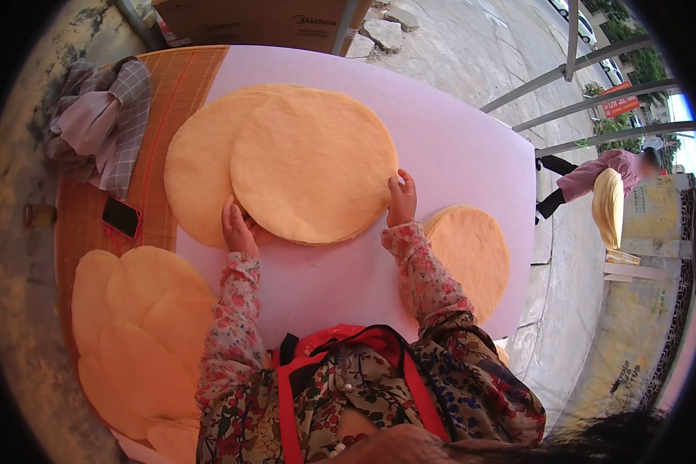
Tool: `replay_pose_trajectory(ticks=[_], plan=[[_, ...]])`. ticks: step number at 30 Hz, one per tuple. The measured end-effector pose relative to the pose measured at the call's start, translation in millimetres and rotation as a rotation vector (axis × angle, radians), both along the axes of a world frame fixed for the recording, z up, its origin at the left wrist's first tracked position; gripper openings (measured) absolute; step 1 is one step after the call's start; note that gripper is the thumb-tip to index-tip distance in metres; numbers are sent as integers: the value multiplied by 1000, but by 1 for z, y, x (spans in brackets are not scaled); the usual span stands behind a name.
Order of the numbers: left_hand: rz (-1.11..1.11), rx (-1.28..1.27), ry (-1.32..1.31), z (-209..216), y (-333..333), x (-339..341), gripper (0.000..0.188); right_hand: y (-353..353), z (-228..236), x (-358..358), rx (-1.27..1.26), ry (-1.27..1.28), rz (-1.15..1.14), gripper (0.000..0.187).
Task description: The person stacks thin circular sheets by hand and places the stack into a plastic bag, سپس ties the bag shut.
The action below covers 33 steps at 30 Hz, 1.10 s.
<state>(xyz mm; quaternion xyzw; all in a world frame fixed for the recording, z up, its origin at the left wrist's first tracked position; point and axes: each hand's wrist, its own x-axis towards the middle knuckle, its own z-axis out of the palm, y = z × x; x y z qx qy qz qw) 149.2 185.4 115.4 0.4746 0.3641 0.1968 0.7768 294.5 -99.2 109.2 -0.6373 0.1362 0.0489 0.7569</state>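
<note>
A stack of large, thin, round, pale-orange flatbreads (pixel 317 162) lies on the white tabletop, overlapping a second stack of flatbreads (pixel 197 162) on its left. My left hand (pixel 240 228) grips the near left edge of the upper stack, some of its fingers hidden underneath. At the right edge of that same stack, my right hand (pixel 401 199) pinches the rim between thumb and fingers. How many sheets either hand grips cannot be made out.
Another flatbread stack (pixel 472 259) sits beside my right forearm. Many overlapping flatbreads (pixel 143 332) cover the near left. On the orange mat (pixel 162 131) rest a phone (pixel 121 217) and bundled cloth (pixel 100 116). A cardboard box (pixel 255 23) stands beyond; a person (pixel 588 176) is outside at right.
</note>
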Motion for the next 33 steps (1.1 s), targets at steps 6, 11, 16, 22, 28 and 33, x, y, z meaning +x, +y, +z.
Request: replay_pose_trajectory(ticks=[6,11,16,22,28,33], plan=[[4,-6,-31,-17,22,12,32,-3,-5,48,-216,137,49,27],[63,-80,-3,-5,20,14,22,-8,4,72,-196,365,104,20],[22,-100,-1,-11,1,25,17,-84,-58,106,-473,29,295,17],[118,345,94,-27,15,20,15,-10,-2,66,-229,272,34,16],[142,438,113,-23,5,26,15,-30,-12,76,-362,223,32,13],[165,432,88,-24,3,24,23,-28,-14,72,-398,219,12,16]])
